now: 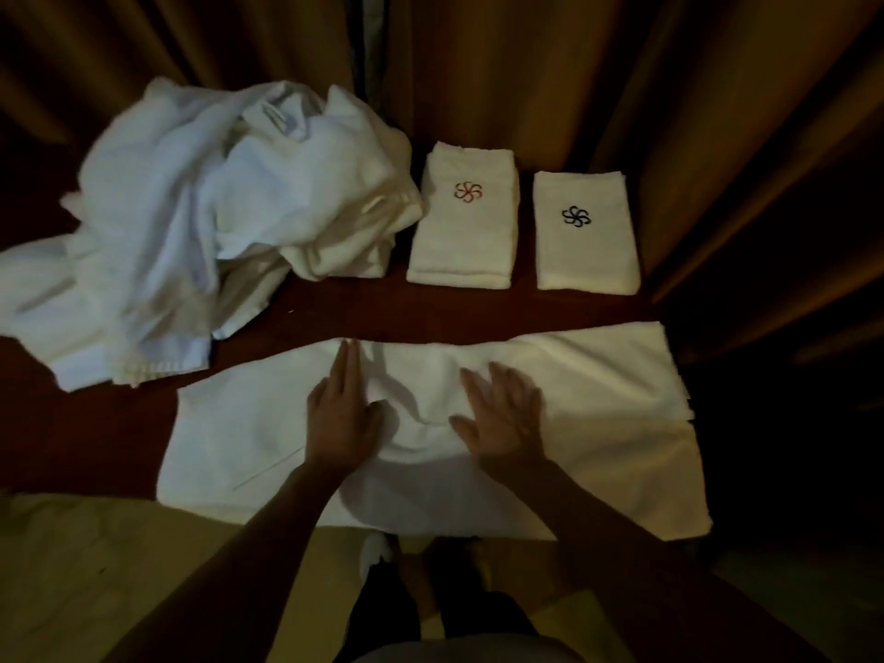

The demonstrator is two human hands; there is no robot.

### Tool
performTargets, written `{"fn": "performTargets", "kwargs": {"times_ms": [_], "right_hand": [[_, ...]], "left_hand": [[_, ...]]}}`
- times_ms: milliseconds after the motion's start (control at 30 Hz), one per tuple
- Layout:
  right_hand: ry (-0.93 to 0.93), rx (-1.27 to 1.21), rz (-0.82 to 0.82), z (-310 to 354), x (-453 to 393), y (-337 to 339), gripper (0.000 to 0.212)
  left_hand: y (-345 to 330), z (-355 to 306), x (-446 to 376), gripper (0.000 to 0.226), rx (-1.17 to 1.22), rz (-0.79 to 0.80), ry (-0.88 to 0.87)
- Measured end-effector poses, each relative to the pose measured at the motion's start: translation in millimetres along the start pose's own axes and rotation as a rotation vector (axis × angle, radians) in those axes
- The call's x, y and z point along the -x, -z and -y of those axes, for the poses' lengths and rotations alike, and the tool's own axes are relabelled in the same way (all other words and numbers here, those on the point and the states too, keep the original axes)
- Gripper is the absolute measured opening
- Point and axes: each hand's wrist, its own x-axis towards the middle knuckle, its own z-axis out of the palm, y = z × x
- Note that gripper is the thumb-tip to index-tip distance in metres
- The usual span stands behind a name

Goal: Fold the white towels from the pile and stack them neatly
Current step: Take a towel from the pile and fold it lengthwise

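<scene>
— While both hands, left hand (342,413) and right hand (502,413), press flat with straight fingers on the near towel (598,423), what's risky?
— Its right edge overhangs the table (95,423); it could slide off.

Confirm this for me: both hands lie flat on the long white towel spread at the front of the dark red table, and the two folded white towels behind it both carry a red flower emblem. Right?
Not quite. The head view shows only the left folded white towel carries a red emblem; the right folded white towel carries a dark blue one. Both the left hand and right hand do lie flat on the long white towel spread at the front of the dark red table.
</scene>
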Motion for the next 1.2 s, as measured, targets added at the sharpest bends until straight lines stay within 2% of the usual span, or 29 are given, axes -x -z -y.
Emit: {"fn": "performTargets", "kwargs": {"times_ms": [67,200,300,400,467,533,633,700,833,900,1000,1067,1200], "right_hand": [[-0.053,0.012,-0.016,-12.4,-4.1,1.6,0.075],[-0.150,0.060,0.013,-30.7,-19.8,19.9,0.071],[-0.203,0.075,0.036,-20.8,-27.5,27.4,0.070],[-0.207,0.128,-0.051,1.7,-26.5,24.5,0.070],[-0.107,0.120,-0.171,17.9,-23.1,17.6,0.067],[0.022,0.104,-0.216,35.8,-20.1,8.9,0.064],[0.135,0.155,-0.252,52.2,-18.3,-5.8,0.062],[0.147,0.148,-0.324,52.9,-18.5,-10.3,0.054],[0.277,0.149,-0.544,44.7,-18.8,-19.2,0.025],[0.339,0.161,-0.589,38.5,-17.0,-22.9,0.027],[0.280,0.156,-0.579,29.5,-15.4,-25.1,0.021],[0.236,0.143,-0.552,27.7,-17.2,-24.0,0.030],[0.308,0.200,-0.531,20.2,-20.5,-25.6,0.038]], "left_hand": [[3.5,14.1,-0.4,0.089,-0.044,0.011,-0.008],[14.6,56.2,29.0,0.091,-0.206,0.000,0.199],[25.8,91.4,44.6,0.084,-0.229,0.013,0.167],[37.5,104.6,36.8,0.073,-0.033,-0.189,0.171],[47.0,102.4,27.5,0.063,0.045,-0.356,0.342],[56.0,100.8,17.8,0.054,0.182,-0.412,0.558],[63.9,103.7,2.8,0.043,0.316,-0.347,0.764],[68.6,105.8,-7.2,0.036,0.328,-0.300,0.791],[82.2,113.9,-25.9,0.029,0.557,-0.310,0.810],[89.1,123.4,-30.3,0.026,0.624,-0.299,0.793],[93.0,139.2,-32.5,0.029,0.609,-0.243,0.783],[91.6,146.2,-32.9,0.029,0.599,-0.200,0.799],[90.5,152.7,-36.8,0.029,0.676,-0.246,0.857]]}}
